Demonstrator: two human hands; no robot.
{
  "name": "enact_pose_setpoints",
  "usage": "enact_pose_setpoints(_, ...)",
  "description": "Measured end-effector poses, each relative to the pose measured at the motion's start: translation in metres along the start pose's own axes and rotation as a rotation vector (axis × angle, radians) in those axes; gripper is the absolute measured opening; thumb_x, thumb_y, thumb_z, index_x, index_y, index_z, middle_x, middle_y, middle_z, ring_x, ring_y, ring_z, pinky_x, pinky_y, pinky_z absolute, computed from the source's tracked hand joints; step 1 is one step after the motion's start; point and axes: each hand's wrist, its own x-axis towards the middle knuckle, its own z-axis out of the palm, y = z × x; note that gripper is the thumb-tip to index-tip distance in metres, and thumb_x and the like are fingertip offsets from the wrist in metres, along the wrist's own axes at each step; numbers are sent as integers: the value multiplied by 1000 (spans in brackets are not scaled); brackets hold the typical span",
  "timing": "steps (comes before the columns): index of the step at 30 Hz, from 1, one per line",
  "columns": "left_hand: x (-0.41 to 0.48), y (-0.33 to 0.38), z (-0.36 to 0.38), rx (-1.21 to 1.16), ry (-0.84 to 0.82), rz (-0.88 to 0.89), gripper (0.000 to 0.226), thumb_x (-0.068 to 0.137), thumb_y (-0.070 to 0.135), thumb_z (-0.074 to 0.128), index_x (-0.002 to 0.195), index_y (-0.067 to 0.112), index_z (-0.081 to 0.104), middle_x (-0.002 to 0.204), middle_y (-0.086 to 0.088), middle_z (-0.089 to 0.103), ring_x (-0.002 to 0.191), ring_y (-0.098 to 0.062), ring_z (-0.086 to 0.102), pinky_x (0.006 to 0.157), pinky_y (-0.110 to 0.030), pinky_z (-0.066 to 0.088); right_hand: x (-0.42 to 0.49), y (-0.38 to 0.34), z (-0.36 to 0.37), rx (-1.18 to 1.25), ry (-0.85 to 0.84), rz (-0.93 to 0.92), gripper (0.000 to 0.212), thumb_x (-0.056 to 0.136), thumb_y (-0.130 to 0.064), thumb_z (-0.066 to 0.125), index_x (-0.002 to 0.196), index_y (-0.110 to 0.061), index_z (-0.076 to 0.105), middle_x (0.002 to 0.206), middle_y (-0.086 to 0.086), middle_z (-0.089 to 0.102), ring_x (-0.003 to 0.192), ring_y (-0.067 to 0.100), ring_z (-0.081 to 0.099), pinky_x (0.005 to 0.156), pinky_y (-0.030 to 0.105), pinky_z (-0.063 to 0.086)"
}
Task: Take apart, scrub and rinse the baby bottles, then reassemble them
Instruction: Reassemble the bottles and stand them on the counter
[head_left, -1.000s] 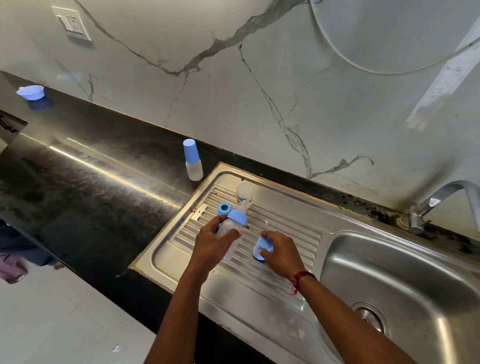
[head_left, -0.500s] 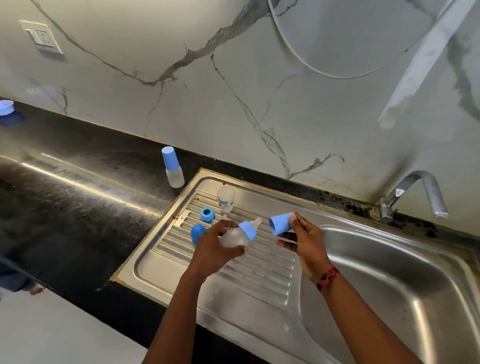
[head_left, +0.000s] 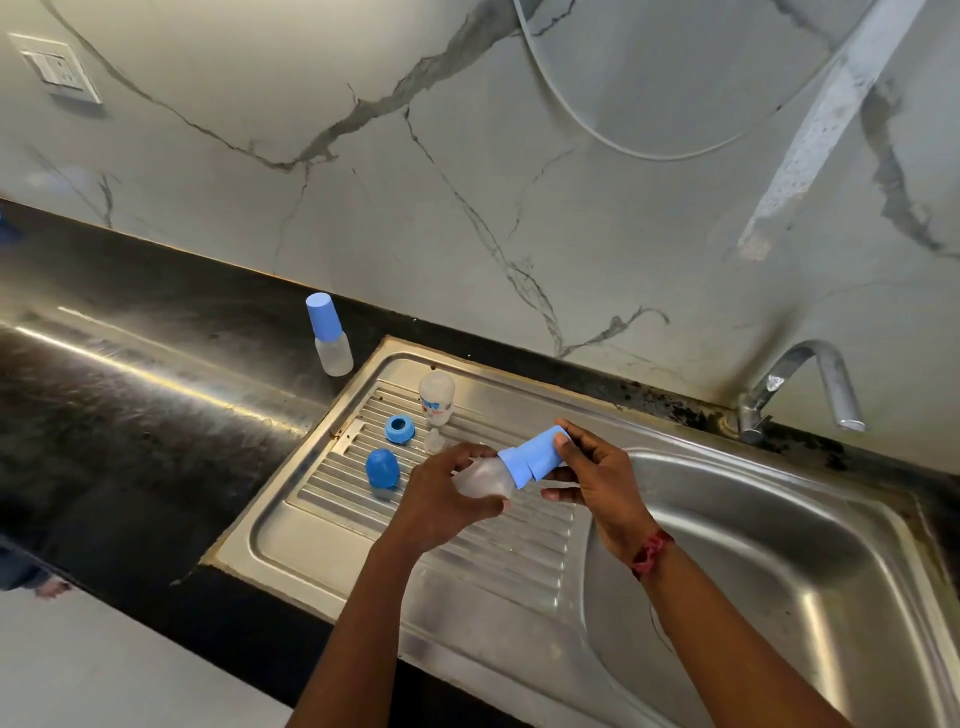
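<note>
Now left hand (head_left: 441, 499) gripping frosted baby bottle (head_left: 480, 480) above drainboard (head_left: 311, 519), neck pointing right, slightly up; right hand (head_left: 597, 483) pinching blue cap (head_left: 540, 457), sitting coaxially over neck, likely pushing leftward next.

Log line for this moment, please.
left hand: grips bottle | right hand: holds blue cap on its collar | drainboard: ring, dome cap, uncapped bottle | counter: capped bottle
</note>
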Motion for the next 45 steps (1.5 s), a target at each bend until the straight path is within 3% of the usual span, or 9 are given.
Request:
enact_pose_setpoints(5,0,-2,-1,7,-11,0,56,69,35,88,111,42,51,110,14,59,103,-12,58,86,-24,48,-2,-1,7,38,-20,8,32,98,-21,59,128,-13,62,104,8,72,78,22,74,62,31,59)
enact_pose_setpoints(11,0,-2,-3,22,-20,-9,56,72,33,86,118,34,53,113,10,59,103,-13,57,88,-25,47,-2,0,13,5,-35,-16,31,97,-21,61,128,-14,63,113,11,70,84,20,74,66,33,60)
enact_pose_setpoints(21,-5,9,3,10,29,-18,58,73,31,86,123,24,59,107,10,56,98,-13,55,86,-25,49,-2,1,13,38,-33,-14,20,96,-17,60,115,-21,65,106,7,72,86,22,74,66,30,60)
enact_pose_setpoints(30,-7,10,18,-81,84,-18,58,74,34,86,124,25,58,110,11,57,98,-10,55,74,-8,43,1,-5,12,7,-35,-33,25,96,-17,61,121,-16,62,109,12,70,89,25,73,63,26,58)
enact_pose_setpoints(35,-6,5,20,-127,84,-42,55,76,35,84,122,28,53,114,6,60,97,-9,56,75,-8,44,8,-15,25,-86,-90,-99,44,94,-20,65,136,-15,55,125,12,63,99,25,70,69,31,61)
enact_pose_setpoints(40,-10,-2,5,-135,113,-61,60,77,35,83,129,24,55,111,11,57,102,-9,53,76,-9,42,4,-12,40,-92,-143,-89,64,88,-16,72,144,-21,43,123,8,61,103,19,68,72,31,61)
enact_pose_setpoints(45,-18,-10,-10,-156,162,-78,64,75,32,85,131,21,56,111,11,58,102,-8,55,74,-2,39,-5,-1,53,-169,-316,32,53,88,-23,73,136,-21,51,119,7,65,104,21,68,77,33,61)
